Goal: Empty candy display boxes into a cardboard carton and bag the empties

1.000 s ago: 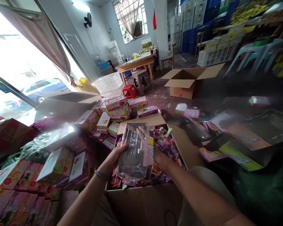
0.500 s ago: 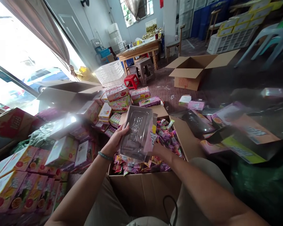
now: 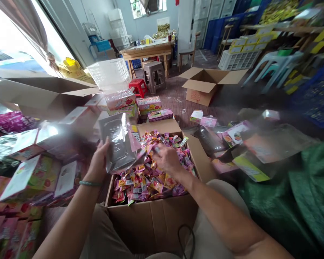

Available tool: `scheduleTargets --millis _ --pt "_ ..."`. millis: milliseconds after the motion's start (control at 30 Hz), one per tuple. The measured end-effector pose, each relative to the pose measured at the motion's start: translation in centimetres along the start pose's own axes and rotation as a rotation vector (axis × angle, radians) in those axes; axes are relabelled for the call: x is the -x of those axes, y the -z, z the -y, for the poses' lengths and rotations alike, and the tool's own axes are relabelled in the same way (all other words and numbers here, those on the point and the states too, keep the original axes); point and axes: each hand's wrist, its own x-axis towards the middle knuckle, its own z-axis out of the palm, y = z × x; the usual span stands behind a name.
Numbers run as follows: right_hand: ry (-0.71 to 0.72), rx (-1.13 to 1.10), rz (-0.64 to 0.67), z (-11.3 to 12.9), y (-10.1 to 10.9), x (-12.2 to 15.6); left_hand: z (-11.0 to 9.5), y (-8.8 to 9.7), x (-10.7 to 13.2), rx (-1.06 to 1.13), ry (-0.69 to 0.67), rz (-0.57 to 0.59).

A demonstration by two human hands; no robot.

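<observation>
My left hand [image 3: 99,160] grips a clear plastic box [image 3: 117,149] by its left side, tilted above the left edge of an open cardboard carton [image 3: 153,221]. A pink and yellow printed panel [image 3: 135,138] shows on the box's right side. My right hand [image 3: 166,158] is over the carton, fingers closed, with a blurred pinkish small packet [image 3: 151,148] at the fingertips. Below both hands, small wrapped packets [image 3: 143,183] in pink, purple and orange fill the carton. The carton stands between my knees.
Printed fruit boxes [image 3: 35,176] are stacked at the left, and more boxes [image 3: 149,104] stand beyond the carton. Clear and printed packaging [image 3: 248,169] lies at the right beside a green sack [image 3: 299,201]. Another open carton [image 3: 202,91] and a red stool [image 3: 138,87] stand farther off.
My left hand has carried the clear box leftward, away from over the packets. The right hand has left the box's right side and is now over the packets. The view has turned right.
</observation>
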Motion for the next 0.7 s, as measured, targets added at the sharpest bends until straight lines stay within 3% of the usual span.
scheduleTargets --millis 100,200,300,400,533,700 --pt "-0.206 0.289 -0.02 -1.2 0.6 -1.5 0.0 3.8 -1.4 0.029 -0.132 -0.146" --pt "-0.143 0.409 -0.01 -2.0 -2.2 -2.8 1.9 6.6 -1.6 0.055 -0.139 -0.168" --pt "0.011 0.399 0.117 -2.8 -6.4 -4.0 3.8 8.0 -1.2 0.109 -0.015 -0.194" --pt "-0.042 0.394 0.245 -4.6 -8.8 -4.9 3.8 8.6 -0.6 0.149 0.196 -0.163" --pt "-0.17 0.439 0.225 -8.7 -8.1 -4.7 1.7 9.0 0.2 0.149 0.303 -0.178" --pt "-0.178 0.536 0.21 -13.8 -6.9 -2.7 -0.3 9.4 0.8 0.112 0.237 -0.257"
